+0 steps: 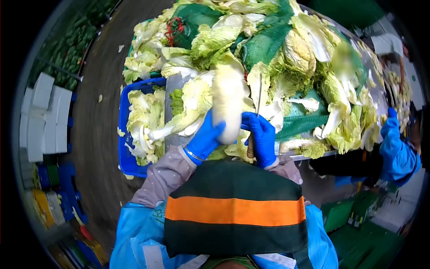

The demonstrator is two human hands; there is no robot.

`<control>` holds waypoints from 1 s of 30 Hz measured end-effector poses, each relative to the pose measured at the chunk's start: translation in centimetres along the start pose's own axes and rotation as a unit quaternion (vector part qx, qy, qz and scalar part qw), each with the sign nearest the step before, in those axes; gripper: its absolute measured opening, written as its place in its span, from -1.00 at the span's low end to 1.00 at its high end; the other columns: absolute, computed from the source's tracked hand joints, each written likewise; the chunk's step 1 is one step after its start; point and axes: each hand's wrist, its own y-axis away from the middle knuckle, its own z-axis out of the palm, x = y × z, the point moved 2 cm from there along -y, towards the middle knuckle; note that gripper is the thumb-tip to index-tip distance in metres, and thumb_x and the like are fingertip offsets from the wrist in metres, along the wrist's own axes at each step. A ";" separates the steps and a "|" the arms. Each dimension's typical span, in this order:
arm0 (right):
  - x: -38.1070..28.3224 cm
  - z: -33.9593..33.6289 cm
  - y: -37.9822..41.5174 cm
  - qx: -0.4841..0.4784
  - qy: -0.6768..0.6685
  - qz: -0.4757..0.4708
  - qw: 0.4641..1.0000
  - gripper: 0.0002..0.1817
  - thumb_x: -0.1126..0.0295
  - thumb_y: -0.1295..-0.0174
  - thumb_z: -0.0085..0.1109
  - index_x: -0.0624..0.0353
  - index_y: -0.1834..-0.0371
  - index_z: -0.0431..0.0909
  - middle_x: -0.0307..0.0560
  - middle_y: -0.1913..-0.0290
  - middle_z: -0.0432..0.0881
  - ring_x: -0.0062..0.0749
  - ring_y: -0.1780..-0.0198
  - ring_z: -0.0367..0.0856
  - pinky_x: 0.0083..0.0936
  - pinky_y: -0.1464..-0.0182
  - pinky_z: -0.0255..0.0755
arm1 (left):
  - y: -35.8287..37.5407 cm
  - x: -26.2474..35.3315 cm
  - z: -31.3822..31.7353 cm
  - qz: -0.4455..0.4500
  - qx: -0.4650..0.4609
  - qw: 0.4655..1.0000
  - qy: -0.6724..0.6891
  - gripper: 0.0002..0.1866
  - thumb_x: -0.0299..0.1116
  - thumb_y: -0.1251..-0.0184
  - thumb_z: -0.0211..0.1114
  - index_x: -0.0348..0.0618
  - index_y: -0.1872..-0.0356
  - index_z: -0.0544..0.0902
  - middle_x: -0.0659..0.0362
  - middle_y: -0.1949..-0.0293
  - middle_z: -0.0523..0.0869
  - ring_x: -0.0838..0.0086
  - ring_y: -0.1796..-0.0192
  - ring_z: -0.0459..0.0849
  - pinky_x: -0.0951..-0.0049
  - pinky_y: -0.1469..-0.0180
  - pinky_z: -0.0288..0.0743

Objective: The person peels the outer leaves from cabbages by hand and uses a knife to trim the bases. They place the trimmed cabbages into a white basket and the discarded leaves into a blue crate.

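Observation:
A pale napa cabbage [228, 101] stands out in front of me, its white base toward my body. My left hand [204, 138], in a blue glove, grips it low on the left side. In my right hand [263, 138], also gloved in blue, is a knife [260, 92]; its thin blade points away from me and its brown handle shows below the fingers. The right fingers are close to the cabbage's lower right side. Loose cabbage leaves [190, 107] lie around both hands on the metal table [174, 141].
A blue crate [125, 157] of leaves is at the left. Green mesh [268, 47] lies among the leaf heap, with red string [174, 29] farther back. At the right is another person in a blue sleeve [394, 143]. White boxes [42, 121] are stacked at far left.

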 end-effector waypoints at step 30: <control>-29.5 -38.8 -20.7 0.212 0.406 -0.346 0.819 -0.34 0.16 0.25 0.47 0.16 0.00 0.54 -0.08 0.36 0.63 -0.40 0.31 0.60 -0.47 0.22 0.47 | -14.5 -10.8 11.4 -0.053 0.017 0.958 -0.282 -0.66 -0.35 -0.17 0.24 -0.19 0.01 0.56 0.22 0.32 0.63 0.59 0.30 0.55 0.57 0.20 0.45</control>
